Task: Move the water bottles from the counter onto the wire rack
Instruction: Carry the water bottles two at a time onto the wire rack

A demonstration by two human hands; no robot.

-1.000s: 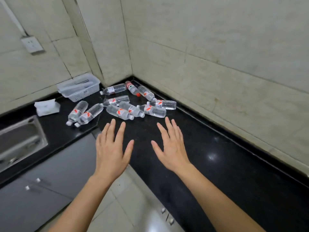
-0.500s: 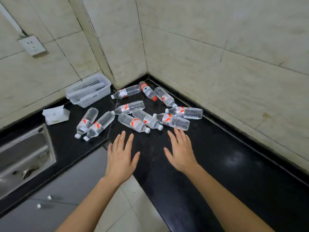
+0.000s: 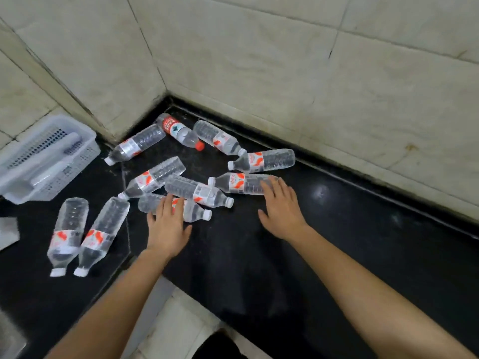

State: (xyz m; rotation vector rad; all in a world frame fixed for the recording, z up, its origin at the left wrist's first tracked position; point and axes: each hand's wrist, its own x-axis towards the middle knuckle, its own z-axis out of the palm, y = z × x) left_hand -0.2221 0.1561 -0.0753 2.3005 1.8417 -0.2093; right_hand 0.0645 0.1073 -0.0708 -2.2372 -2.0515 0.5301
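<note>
Lying on their sides, ten water bottles point(image 3: 153, 178) are scattered over the corner of the black desk point(image 3: 337, 255); none stands upright. The left hand point(image 3: 167, 226) reaches out flat, its fingers point(image 3: 166, 206) straight and a little spread, the tips resting over the middle of the nearest bottle point(image 3: 195, 213), whose white cap points right; the right hand point(image 3: 281, 211) is likewise flat, fingers point(image 3: 269, 187) straight and close together, the tips touching the base end of another bottle point(image 3: 238, 183) whose cap points left; neither hand curls round anything. Two more bottles point(image 3: 68, 231) lie side by side well left of the left hand, near a white basket point(image 3: 44, 156). Half a second ago both hands hovered just short of the pile, touching nothing; now the fingertips have reached the bottles.
</note>
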